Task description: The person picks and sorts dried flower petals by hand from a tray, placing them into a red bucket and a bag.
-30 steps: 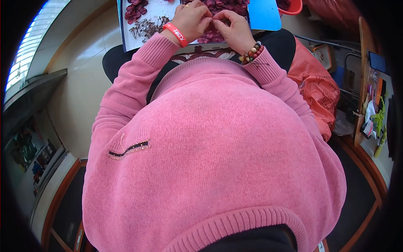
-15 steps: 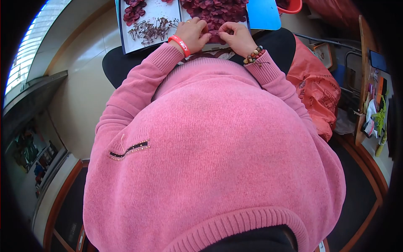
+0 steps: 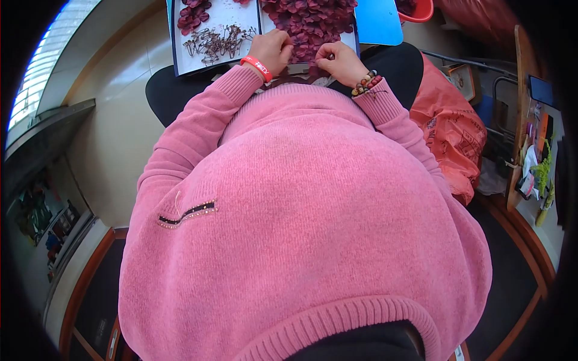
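My left hand (image 3: 272, 51), with a red wristband, is at the near edge of the tray (image 3: 260, 18). Its fingers curl inward beside the pile of burgundy fabric flower petals (image 3: 310, 24), and the fingertips are hidden. Thumb and forefinger of my right hand (image 3: 340, 62) meet in a pinch at the right of the nearest petals; anything between them is too small to make out. A beaded bracelet circles that wrist. Thin brown flower stems (image 3: 220, 43) lie heaped in the tray's left compartment, below a smaller cluster of burgundy petals (image 3: 192, 18).
The tray rests over my black-clad legs (image 3: 162, 93). A blue board (image 3: 378, 23) sticks out at its right, near a red basin (image 3: 418, 11). Large red plastic bags (image 3: 451, 129) lie to the right, beside a shelf with small items and a phone (image 3: 541, 88).
My hands have moved apart: the right one shifted slightly right and down, the left slightly left. More of the petals between them now shows.
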Motion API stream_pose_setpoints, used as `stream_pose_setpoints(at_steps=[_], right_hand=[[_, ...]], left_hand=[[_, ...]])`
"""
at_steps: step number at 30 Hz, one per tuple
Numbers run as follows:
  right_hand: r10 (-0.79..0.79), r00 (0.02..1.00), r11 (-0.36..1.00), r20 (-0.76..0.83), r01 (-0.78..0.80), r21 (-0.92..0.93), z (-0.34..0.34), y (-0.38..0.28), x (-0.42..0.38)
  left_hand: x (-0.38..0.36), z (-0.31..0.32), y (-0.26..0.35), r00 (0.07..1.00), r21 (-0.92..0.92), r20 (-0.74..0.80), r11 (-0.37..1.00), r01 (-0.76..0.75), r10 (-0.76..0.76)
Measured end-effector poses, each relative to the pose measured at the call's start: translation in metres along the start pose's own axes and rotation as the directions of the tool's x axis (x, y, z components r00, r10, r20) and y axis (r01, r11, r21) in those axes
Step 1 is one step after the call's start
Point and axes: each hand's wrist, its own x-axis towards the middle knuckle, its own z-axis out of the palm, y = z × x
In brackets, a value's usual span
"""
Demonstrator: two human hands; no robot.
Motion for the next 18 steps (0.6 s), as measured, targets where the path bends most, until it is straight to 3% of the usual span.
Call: stream_pose_setpoints(at_steps=[1, 4, 7, 10, 11, 15, 18], right_hand=[[-0.002, 1.000, 1.000, 0.002, 0.002, 0.022, 0.002, 0.002, 0.001], [0.017, 0.996, 0.995, 0.091, -0.025, 0.096, 0.000, 0.002, 0.001], [0.022, 0.990, 0.993, 0.141, -0.038, 0.110, 0.005, 0.003, 0.000], [0.045, 0.990, 0.996, 0.130, -0.055, 0.075, 0.006, 0.006, -0.001], [0.057, 0.991, 0.996, 0.124, -0.065, 0.060, 0.005, 0.007, -0.002], [0.051, 0.993, 0.997, 0.105, -0.057, 0.050, 0.003, 0.009, -0.004], [0.067, 0.992, 0.996, 0.106, -0.072, 0.051, 0.001, 0.009, -0.003]], left_hand=[[0.001, 0.000, -0.002, 0.997, -0.098, -0.036, 0.993, 0.065, -0.069], [0.003, -0.003, -0.002, 0.999, 0.013, -0.040, 1.000, -0.026, 0.027], [0.005, 0.000, 0.015, 0.989, 0.337, 0.146, 0.938, -0.082, 0.034], [0.019, 0.004, 0.030, 0.936, 0.509, 0.317, 0.860, -0.029, -0.156], [0.024, 0.001, 0.037, 0.900, 0.522, 0.388, 0.852, -0.036, -0.199], [0.032, 0.015, 0.030, 0.905, 0.538, 0.376, 0.842, -0.039, -0.199], [0.034, 0.014, 0.022, 0.914, 0.481, 0.324, 0.875, 0.064, -0.244]])
